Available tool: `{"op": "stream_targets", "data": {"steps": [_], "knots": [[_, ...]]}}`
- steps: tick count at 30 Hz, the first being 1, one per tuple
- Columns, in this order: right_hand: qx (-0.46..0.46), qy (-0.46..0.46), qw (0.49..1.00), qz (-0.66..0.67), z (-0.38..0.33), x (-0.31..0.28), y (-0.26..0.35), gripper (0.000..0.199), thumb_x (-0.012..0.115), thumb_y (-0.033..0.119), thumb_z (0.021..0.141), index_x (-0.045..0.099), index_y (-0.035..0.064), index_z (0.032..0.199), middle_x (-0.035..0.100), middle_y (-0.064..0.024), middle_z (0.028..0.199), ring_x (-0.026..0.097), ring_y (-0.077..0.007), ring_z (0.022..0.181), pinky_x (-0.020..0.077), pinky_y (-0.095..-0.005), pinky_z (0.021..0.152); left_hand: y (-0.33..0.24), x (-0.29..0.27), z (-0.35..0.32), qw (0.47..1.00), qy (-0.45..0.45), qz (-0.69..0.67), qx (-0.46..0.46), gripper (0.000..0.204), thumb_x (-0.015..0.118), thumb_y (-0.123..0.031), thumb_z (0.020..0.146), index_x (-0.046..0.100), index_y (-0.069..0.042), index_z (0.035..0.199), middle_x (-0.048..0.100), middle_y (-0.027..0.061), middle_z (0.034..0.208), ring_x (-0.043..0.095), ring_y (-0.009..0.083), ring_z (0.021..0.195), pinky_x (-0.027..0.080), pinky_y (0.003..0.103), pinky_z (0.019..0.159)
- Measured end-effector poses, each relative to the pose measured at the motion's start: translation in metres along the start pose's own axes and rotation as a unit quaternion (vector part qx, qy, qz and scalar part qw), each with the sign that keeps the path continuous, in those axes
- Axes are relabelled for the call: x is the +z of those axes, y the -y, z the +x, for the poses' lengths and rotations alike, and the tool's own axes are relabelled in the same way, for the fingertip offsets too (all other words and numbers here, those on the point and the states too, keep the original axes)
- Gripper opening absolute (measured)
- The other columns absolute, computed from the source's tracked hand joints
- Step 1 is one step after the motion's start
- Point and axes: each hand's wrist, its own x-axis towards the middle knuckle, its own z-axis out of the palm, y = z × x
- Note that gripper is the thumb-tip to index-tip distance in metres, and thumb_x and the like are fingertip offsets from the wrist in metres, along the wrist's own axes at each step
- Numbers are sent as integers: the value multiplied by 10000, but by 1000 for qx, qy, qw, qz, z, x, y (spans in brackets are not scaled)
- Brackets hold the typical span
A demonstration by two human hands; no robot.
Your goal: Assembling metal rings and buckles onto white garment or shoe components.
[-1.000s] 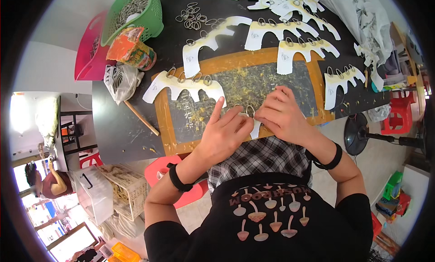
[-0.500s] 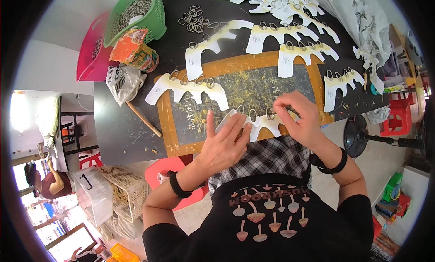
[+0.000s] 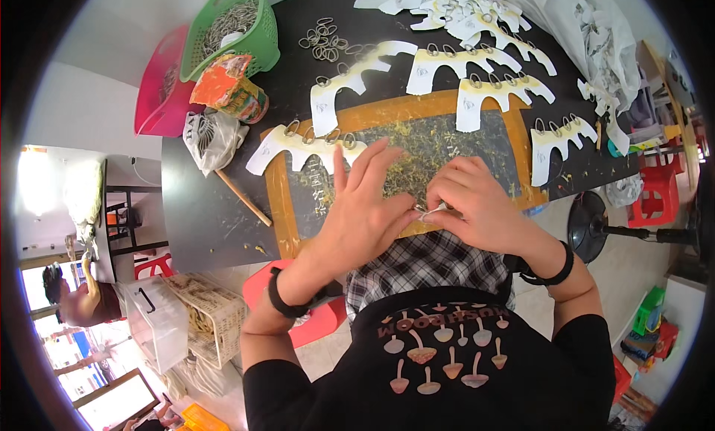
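Note:
Over the front of the board, the fingertips of both my hands meet at a small white scalloped piece [image 3: 434,213], mostly hidden by them. My left hand [image 3: 361,211] pinches its left side between thumb and index finger, the other fingers raised and spread. My right hand [image 3: 477,207] grips the other side, fingers curled in. A bit of metal ring seems to show at the pinch. Beyond my left hand lies a similar white piece [image 3: 279,149], yellowish along its ringed edge. More such pieces, like the one [image 3: 471,114] at the board's far edge, lie around.
A wood-framed dark board [image 3: 439,144] bears yellow residue. Metal rings [image 3: 324,40] lie loose at the back, left of a white heap [image 3: 469,6]. A green basket [image 3: 261,32] of rings, a pink basket [image 3: 153,107], an orange-topped can [image 3: 242,99] and a stick [image 3: 244,198] are at left.
The white piece, spread out with its rings showing before, is now mostly covered by my fingers. My left hand has turned and its fingers have risen; my right hand has moved in beside it.

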Motion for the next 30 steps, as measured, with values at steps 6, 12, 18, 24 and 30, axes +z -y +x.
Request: {"op": "stream_targets", "data": {"steps": [6,12,18,24,30], "knots": [[-83,159,945,274,10,-27,-7,203,724,217,858,639,55,768,607,-54,779,580,-267,862,413,-388,860,12,-6,8,909,87,-400,83,153,743,-158,819,668,-45,749,414,172,1280,357,388,1285,154,607,1109],[-83,99,858,498,-6,11,-14,256,689,197,914,627,9,751,573,-48,740,534,-199,809,428,-332,778,1,18,-15,795,66,-603,-26,190,658,-157,903,650,-11,782,381,157,1297,331,304,1276,152,485,1121],[27,-55,908,415,-14,10,-26,190,677,155,913,621,10,804,568,-46,760,502,-174,755,414,-317,710,-17,-8,-58,956,-219,-185,-66,123,649,-129,784,662,-23,845,573,148,1063,527,279,1041,389,415,952],[-14,-62,944,324,-5,14,-10,151,681,131,893,627,12,816,611,-58,803,540,-195,782,438,-328,727,-31,43,-48,823,33,-485,-293,299,696,-302,901,642,-19,824,581,12,707,498,131,625,385,292,576],[9,-34,906,422,-13,19,-11,153,656,146,902,630,7,844,616,-41,797,541,-139,775,437,-305,718,-37,37,-27,743,-39,-604,-285,233,609,-227,987,655,-3,940,566,-34,758,463,45,694,382,242,583]]}}
